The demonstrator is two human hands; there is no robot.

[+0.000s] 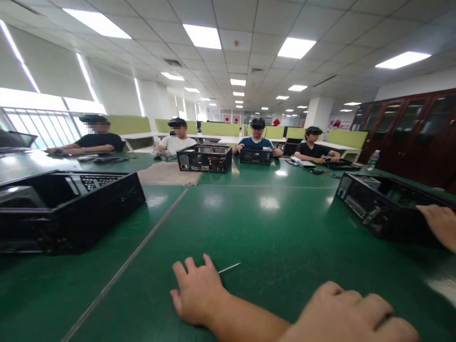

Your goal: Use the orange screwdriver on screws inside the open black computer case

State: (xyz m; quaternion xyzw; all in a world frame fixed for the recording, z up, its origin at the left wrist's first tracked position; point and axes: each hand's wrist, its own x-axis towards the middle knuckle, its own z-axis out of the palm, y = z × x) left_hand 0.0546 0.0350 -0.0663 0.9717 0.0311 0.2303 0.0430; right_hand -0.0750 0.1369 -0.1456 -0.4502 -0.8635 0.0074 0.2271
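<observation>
My right hand [195, 292] lies flat, palm down, on the green table mat [270, 237], its fingers stretched out and slightly apart. Its forearm runs off to the lower right. A thin metal rod [230, 268] lies on the mat and sticks out from beside this hand's far edge. My left hand [356, 313] is curled into a loose fist at the bottom right. It rests over my right forearm, and its palm side is hidden.
An open black computer case [71, 209] stands at the left. Another open case [377, 204] is at the right, with another person's hand [441, 225] on it. Two more cases [204, 159] stand at the far side, where several people sit.
</observation>
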